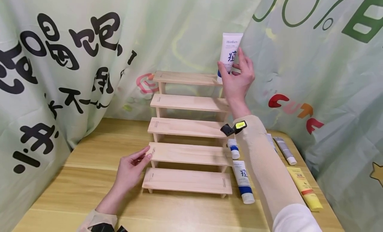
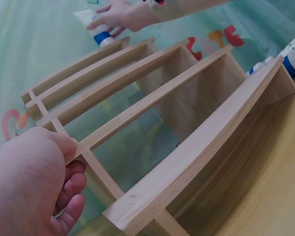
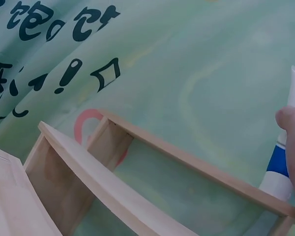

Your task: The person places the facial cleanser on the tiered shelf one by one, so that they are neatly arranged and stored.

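Pinching with left hand (image 1: 130, 170) a pale, five-step wooden rack (image 1: 188, 127) at its left edge; gripping with right hand (image 1: 240, 74) a white, blue-banded plastic tube (image 1: 228, 43) at the right end of the top step (image 1: 188, 78). Could jolt the rack by tugging, or topple the tube by releasing near that end. Counting on the wood-grain worktop (image 1: 89, 175): one rack, one yellow tube (image 1: 303, 187) by the right edge, two blue-banded tubes (image 1: 241, 174), one grey tube (image 1: 284, 149), one part-hidden white tube (image 1: 271, 139).

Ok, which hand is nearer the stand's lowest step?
Left. The left hand pinches the second step, just above the lowest step; the right hand holds a tube at the top step.
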`<state>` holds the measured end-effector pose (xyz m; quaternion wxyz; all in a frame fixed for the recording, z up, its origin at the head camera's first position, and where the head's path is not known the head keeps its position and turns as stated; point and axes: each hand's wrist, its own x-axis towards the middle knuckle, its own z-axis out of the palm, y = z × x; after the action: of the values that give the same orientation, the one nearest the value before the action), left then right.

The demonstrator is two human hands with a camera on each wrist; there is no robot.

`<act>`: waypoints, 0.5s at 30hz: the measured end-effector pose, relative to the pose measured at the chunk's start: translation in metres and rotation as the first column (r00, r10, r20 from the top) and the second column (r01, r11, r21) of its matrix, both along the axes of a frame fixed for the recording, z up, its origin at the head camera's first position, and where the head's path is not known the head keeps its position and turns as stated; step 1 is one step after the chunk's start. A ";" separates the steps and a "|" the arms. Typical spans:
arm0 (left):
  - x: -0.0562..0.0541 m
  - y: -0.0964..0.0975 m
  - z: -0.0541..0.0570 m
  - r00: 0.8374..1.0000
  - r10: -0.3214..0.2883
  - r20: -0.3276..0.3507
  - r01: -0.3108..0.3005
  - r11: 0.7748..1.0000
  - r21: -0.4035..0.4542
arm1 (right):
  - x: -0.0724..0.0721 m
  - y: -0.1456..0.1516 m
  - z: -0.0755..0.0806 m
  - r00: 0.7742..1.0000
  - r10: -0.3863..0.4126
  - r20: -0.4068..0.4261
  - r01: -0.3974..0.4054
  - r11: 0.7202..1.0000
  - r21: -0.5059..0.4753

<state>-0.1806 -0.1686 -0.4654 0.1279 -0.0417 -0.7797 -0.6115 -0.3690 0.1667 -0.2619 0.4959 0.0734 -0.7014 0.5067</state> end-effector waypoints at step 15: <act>0.000 0.000 -0.001 1.000 -0.014 0.012 0.014 1.000 0.010 | 0.054 0.034 -0.005 0.994 0.111 0.010 -0.112 0.992 0.062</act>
<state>-0.1808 -0.1686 -0.4661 0.1194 -0.0428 -0.7771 -0.6165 -0.3146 0.2003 -0.2666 0.4620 0.1262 -0.7133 0.5117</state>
